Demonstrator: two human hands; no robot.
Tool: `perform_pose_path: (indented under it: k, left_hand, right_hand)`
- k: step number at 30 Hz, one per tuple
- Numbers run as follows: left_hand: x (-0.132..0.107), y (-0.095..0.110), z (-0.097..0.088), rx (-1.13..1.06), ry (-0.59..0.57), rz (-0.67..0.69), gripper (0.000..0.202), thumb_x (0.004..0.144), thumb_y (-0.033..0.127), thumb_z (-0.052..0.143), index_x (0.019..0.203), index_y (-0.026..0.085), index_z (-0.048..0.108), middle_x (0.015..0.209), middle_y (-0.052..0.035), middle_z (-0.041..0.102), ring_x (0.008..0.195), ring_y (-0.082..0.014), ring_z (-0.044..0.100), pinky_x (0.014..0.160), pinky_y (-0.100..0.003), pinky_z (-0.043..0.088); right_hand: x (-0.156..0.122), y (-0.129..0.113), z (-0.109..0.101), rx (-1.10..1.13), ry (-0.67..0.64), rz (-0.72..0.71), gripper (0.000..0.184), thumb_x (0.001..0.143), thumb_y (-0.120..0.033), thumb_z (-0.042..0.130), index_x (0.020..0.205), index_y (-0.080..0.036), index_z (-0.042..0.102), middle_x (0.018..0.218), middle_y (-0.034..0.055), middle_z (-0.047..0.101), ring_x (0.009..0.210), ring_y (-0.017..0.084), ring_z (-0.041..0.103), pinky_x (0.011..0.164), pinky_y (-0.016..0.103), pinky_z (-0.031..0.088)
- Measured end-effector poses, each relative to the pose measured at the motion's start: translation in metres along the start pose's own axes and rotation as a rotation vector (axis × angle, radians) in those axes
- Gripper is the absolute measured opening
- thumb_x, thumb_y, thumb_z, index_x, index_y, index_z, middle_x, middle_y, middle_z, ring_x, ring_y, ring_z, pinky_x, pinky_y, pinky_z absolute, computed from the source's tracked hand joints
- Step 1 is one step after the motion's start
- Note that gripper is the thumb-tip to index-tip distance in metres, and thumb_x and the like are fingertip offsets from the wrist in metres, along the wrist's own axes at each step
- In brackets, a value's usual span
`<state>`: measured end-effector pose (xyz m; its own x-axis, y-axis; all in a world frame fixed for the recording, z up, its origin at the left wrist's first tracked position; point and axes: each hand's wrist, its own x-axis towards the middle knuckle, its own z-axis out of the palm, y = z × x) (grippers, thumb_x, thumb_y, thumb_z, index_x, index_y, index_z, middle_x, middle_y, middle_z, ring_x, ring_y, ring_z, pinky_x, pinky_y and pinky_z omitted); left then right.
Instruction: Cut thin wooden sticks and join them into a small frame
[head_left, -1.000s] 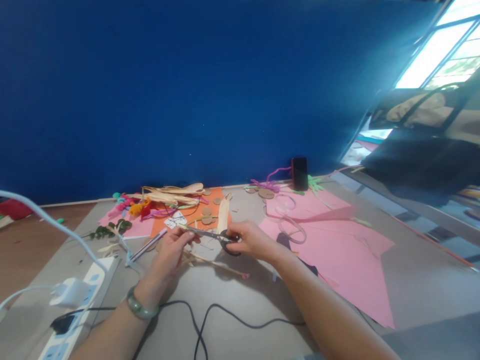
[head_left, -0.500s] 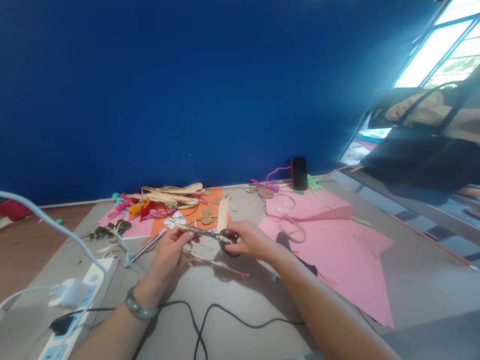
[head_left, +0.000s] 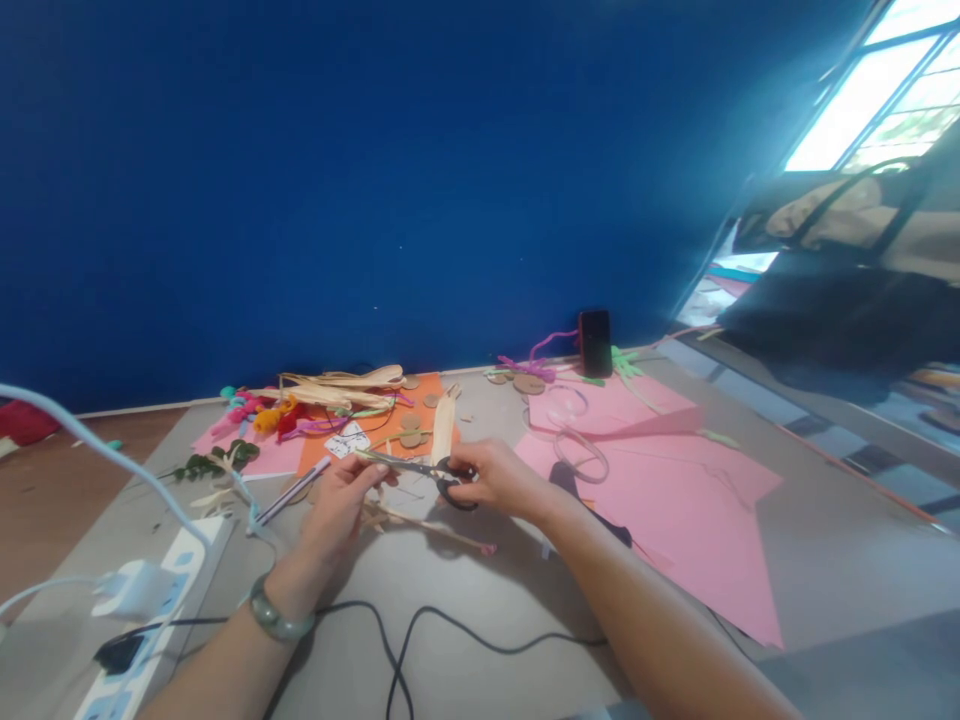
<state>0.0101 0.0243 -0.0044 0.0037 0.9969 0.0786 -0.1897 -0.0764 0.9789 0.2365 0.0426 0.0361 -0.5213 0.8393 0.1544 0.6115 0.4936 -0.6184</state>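
Black-handled scissors [head_left: 454, 488] sit in my right hand [head_left: 491, 480], fingers through the handle loops. Their blades point left, toward my left hand [head_left: 345, 500]. That hand is closed in a pinch on a thin pale strip [head_left: 364, 454] by the blade tips; the strip is mostly hidden by the fingers. Below the hands, a dry tan stalk [head_left: 435, 525] with a pink end lies on the table. A wide strip of pale raffia [head_left: 444, 425] lies just behind the scissors.
Pink paper sheets [head_left: 697, 520] and a black glue gun [head_left: 592, 508] are at right. A phone [head_left: 595, 343] leans on the blue wall. Raffia [head_left: 345, 385] and wooden discs [head_left: 410, 430] lie behind. A power strip [head_left: 169, 610] is left; a black cable [head_left: 465, 625] crosses in front.
The view has shifted very slightly. Both hands and the scissors keep almost the same pose.
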Motion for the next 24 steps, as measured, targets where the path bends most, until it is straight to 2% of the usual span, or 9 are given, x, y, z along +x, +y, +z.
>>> perform_pose_path:
  k: [10, 15, 24]
  left_hand:
    - [-0.0018, 0.0014, 0.0019, -0.014, -0.003, -0.022, 0.010, 0.073, 0.025, 0.066, 0.076, 0.015, 0.067, 0.070, -0.0033, 0.067, 0.067, -0.0147, 0.057, 0.067, -0.026, 0.042]
    - [-0.0027, 0.0027, 0.0040, -0.015, -0.039, -0.012, 0.010, 0.073, 0.024, 0.066, 0.077, 0.015, 0.068, 0.069, -0.0033, 0.067, 0.066, -0.0149, 0.057, 0.068, -0.027, 0.042]
    - [-0.0039, 0.0036, 0.0034, 0.025, -0.063, -0.013, 0.009, 0.075, 0.024, 0.064, 0.076, 0.015, 0.068, 0.068, -0.0028, 0.065, 0.068, -0.0153, 0.056, 0.067, -0.027, 0.042]
  right_hand:
    - [0.0008, 0.0022, 0.0023, 0.019, 0.007, -0.008, 0.018, 0.069, -0.025, 0.066, 0.062, -0.016, 0.053, 0.055, -0.0063, 0.047, 0.052, 0.007, 0.037, 0.050, 0.018, 0.025]
    - [0.0004, 0.0001, 0.0038, 0.028, -0.004, -0.008, 0.021, 0.067, -0.028, 0.069, 0.062, -0.016, 0.052, 0.057, -0.0055, 0.051, 0.053, 0.008, 0.038, 0.050, 0.019, 0.025]
    - [0.0010, 0.0016, 0.0059, 0.066, 0.003, 0.019, 0.022, 0.065, -0.026, 0.070, 0.060, -0.016, 0.051, 0.054, -0.0067, 0.048, 0.052, 0.007, 0.038, 0.048, 0.017, 0.025]
